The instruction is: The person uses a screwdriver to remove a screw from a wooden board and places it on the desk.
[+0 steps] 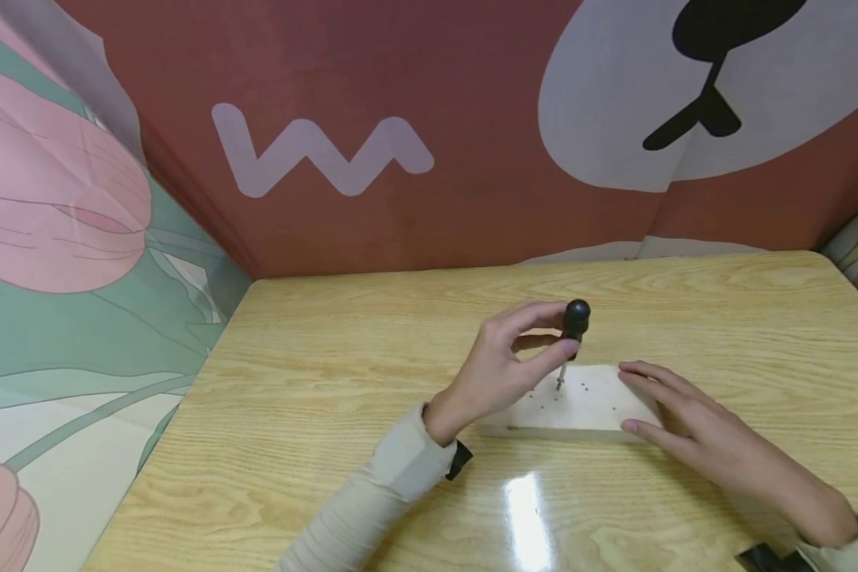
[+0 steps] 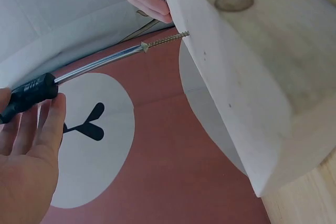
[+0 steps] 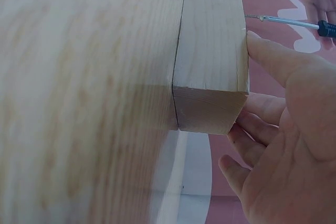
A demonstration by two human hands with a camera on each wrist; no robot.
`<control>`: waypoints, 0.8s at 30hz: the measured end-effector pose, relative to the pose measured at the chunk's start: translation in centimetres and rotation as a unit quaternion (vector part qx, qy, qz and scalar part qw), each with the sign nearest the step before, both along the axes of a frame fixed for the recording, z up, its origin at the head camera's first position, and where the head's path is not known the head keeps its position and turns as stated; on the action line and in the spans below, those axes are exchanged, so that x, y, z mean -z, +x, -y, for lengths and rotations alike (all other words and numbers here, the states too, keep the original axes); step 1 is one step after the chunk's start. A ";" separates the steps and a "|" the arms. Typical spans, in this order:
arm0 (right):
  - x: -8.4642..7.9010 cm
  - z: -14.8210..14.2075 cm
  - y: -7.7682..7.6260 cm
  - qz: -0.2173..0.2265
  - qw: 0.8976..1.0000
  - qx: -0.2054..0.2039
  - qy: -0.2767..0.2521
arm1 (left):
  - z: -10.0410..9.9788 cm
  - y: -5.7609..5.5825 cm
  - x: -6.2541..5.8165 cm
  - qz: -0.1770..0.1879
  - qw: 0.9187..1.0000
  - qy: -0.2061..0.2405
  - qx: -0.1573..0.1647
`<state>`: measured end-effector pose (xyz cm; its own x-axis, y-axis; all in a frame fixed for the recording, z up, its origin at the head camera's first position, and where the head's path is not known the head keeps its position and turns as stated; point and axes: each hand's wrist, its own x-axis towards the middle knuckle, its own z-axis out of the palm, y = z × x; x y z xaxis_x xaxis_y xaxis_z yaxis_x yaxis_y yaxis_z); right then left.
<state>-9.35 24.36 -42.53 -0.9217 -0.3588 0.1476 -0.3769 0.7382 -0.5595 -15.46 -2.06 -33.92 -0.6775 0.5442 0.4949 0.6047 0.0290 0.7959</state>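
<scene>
My left hand point(image 1: 504, 357) holds a screwdriver point(image 1: 576, 316) by its black handle, thumb and fingertips around it. The metal shaft points down, its tip at the head of a threaded screw point(image 2: 165, 40). That screw stands upright in the top face of a pale wooden block point(image 1: 586, 409), most of its thread showing above the wood. At the block's right end rests my right hand point(image 1: 693, 429), its fingers stretched out over the top face and the thumb at the near edge.
Several small dark holes point(image 1: 585, 387) dot the block's top face. A wood-grain table point(image 1: 314, 413) carries the block; behind it stands a reddish-brown printed cloth point(image 1: 472, 206), with a flower-patterned cloth point(image 1: 57, 206) at the left. A dark knot point(image 2: 234, 2) marks the block's side.
</scene>
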 end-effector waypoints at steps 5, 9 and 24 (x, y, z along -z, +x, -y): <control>-0.1 0.0 0.0 0.011 1.000 0.003 0.005 | 0.2 -0.1 -0.1 -0.007 1.000 -0.006 0.013; -0.1 0.0 0.0 0.012 1.000 0.002 0.004 | 0.1 -0.1 -0.2 -0.017 1.000 -0.010 0.006; 0.0 0.0 0.0 0.003 1.000 0.000 0.001 | 0.2 0.0 -0.2 -0.033 0.999 -0.018 0.007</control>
